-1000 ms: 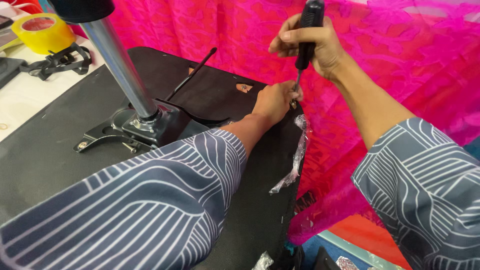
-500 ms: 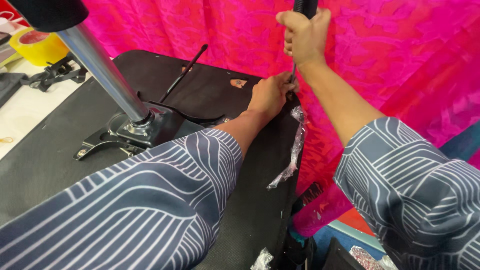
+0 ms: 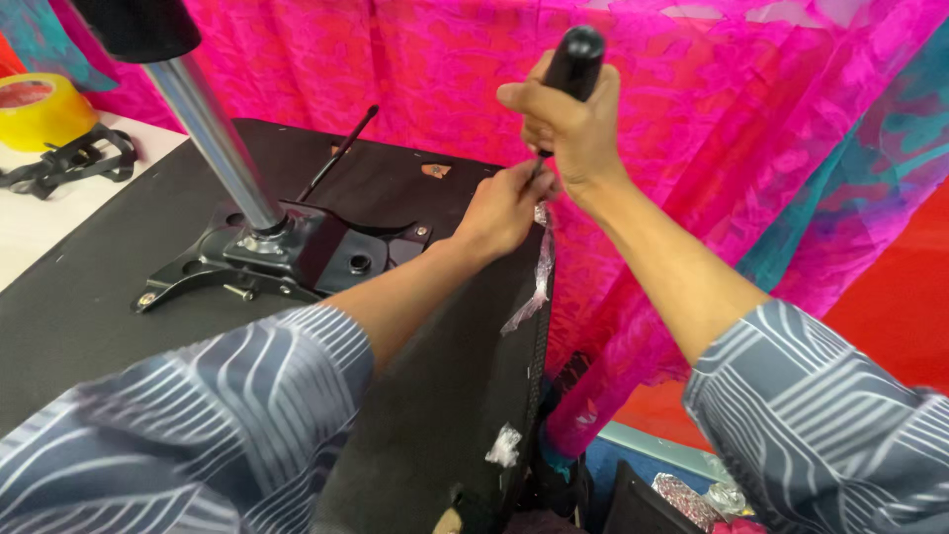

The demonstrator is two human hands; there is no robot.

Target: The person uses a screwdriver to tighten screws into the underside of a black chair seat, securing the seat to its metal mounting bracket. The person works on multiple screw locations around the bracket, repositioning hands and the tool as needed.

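Note:
An upturned black chair seat (image 3: 129, 307) lies on the table, with a black metal mounting plate (image 3: 287, 257) and a chrome gas-lift column (image 3: 213, 138) rising from it. My right hand (image 3: 568, 124) grips the black handle of a screwdriver (image 3: 575, 54), held upright with its tip at the seat's far right edge. My left hand (image 3: 504, 208) rests on that edge, fingers pinched around the screwdriver's tip; what it pinches is hidden. A strip of clear plastic wrap (image 3: 534, 287) hangs from the edge just below.
A yellow tape roll (image 3: 38, 109) and a black strap (image 3: 74, 163) lie on the white table at the far left. A thin black lever (image 3: 341, 148) sticks up from the seat. Pink patterned cloth (image 3: 751, 109) hangs behind and to the right.
My right hand with the screwdriver shifted slightly above the seat's edge. The left hand stayed at the screwdriver's tip. The head view moved closer.

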